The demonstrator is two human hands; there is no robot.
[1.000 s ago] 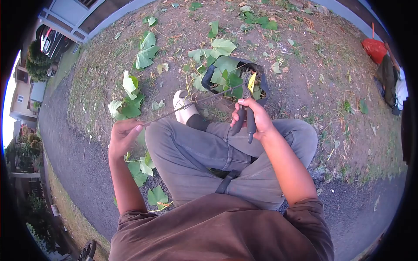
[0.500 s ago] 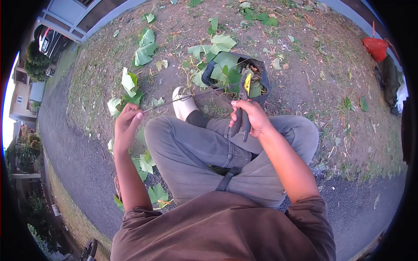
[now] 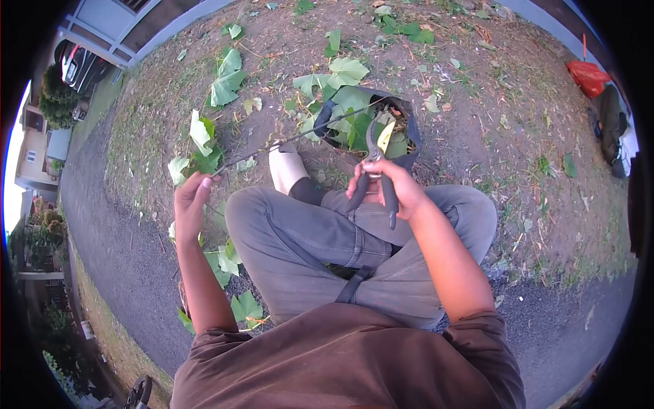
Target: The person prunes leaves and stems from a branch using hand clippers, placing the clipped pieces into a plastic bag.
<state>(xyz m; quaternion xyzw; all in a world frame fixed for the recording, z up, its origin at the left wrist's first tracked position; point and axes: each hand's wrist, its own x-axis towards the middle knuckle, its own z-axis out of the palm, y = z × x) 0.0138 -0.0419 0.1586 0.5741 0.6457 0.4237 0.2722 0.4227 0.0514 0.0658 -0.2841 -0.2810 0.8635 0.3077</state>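
Between its fingertips my left hand [image 3: 191,204] pinches one end of a thin dark stem [image 3: 286,140]. The stem slants up to the right, its far end over a dark open bag [image 3: 415,129] that holds green leaves and dry bits. My right hand [image 3: 393,188] is wrapped round the handles of pruning shears [image 3: 375,146]. Their jaws are apart, pointing up in front of the bag, with the stem's far end just above them. A light shoe [image 3: 287,168] lies below the middle of the stem.
Large green leaves [image 3: 227,78] are scattered on the soil, several beside my left forearm. A red bag [image 3: 587,76] and dark items [image 3: 611,126] lie at the far right. A dark paved strip [image 3: 129,238] runs along the left.
The shears have turned more upright and their jaws have spread. The stem's far end has risen off the shears, and my left hand has shifted slightly left.
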